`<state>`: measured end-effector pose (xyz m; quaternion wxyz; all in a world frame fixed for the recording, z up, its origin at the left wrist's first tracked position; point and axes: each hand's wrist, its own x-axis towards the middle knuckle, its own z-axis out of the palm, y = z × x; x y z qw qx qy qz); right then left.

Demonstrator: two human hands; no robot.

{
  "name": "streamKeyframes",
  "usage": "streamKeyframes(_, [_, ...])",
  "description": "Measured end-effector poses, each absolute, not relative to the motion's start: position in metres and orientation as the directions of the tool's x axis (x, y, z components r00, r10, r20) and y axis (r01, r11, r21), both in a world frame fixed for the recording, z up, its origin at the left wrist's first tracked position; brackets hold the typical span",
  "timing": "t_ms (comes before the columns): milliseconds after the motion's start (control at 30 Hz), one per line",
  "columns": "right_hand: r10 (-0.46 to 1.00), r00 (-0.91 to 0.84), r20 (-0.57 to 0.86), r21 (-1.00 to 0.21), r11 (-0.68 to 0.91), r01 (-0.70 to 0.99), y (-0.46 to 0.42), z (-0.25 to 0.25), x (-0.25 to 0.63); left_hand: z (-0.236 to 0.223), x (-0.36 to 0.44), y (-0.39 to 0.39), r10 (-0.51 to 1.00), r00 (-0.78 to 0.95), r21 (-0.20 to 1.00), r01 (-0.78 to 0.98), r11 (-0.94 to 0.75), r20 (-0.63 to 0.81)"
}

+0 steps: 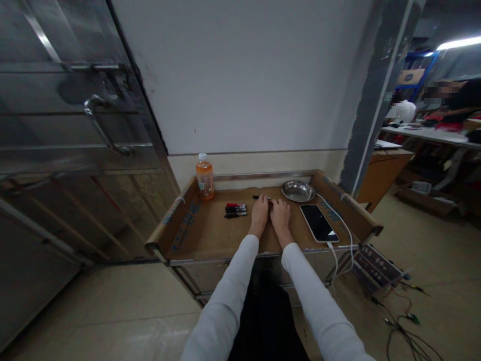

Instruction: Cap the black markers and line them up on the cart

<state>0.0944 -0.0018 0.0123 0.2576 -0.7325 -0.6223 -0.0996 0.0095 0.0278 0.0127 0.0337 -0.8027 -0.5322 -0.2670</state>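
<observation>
My left hand [260, 213] and my right hand [280, 214] lie side by side low over the cardboard-lined table, fingers curled down. A black pen [256, 197] pokes out leftward past my left fingertips; the rest of it is behind the fingers. Between the two hands is a small dark thing [270, 205], mostly covered, whose kind I cannot make out. To the left of my hands, several pens [236, 210] lie side by side, one with red and the others mainly black.
An orange drink bottle [205, 178] stands at the back left. A steel dish [298, 191] sits at the back right, with a phone [319, 223] and white cable [343, 225] nearer me. Raised cardboard sides [175, 220] edge the table. People work at a far table [432, 133].
</observation>
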Motion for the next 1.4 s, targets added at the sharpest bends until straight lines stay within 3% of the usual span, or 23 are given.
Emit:
streamKeyframes(133, [0.808,0.293,0.511,-0.330,-0.130,0.935,-0.004,0.016,0.094,0.012,0.012,0.033,0.827,0.298,0.201,0.879,-0.433,0.477])
streamKeyframes(433, [0.782,0.227,0.581,-0.350,-0.012,0.937,-0.015,0.019,0.095,0.013,0.002,0.014,0.794,0.465,0.157,0.816,-0.556,0.392])
streamKeyframes(667, [0.770,0.228,0.596,-0.403,0.041,0.914,-0.026,0.015,0.098,0.018,-0.021,-0.003,0.821,0.280,0.352,0.800,-0.486,0.498])
streamKeyframes(1033, [0.798,0.180,0.575,-0.410,0.092,0.907,-0.030,0.017,0.096,0.024,-0.027,-0.014,0.814,0.208,0.401,0.787,-0.468,0.542])
streamKeyframes(1200, [0.780,-0.020,0.626,-0.443,0.376,0.814,-0.031,0.019,0.093,0.024,-0.026,-0.014,0.819,0.177,0.482,0.733,-0.479,0.546])
streamKeyframes(1300, [0.770,-0.093,0.632,-0.431,0.448,0.783,-0.032,0.020,0.090,0.025,-0.025,-0.017,0.820,0.079,0.491,0.767,-0.413,0.566])
streamKeyframes(1400, [0.813,-0.087,0.575,-0.425,0.389,0.817,-0.029,0.017,0.088,0.027,-0.024,-0.023,0.820,-0.054,0.439,0.864,-0.248,0.570])
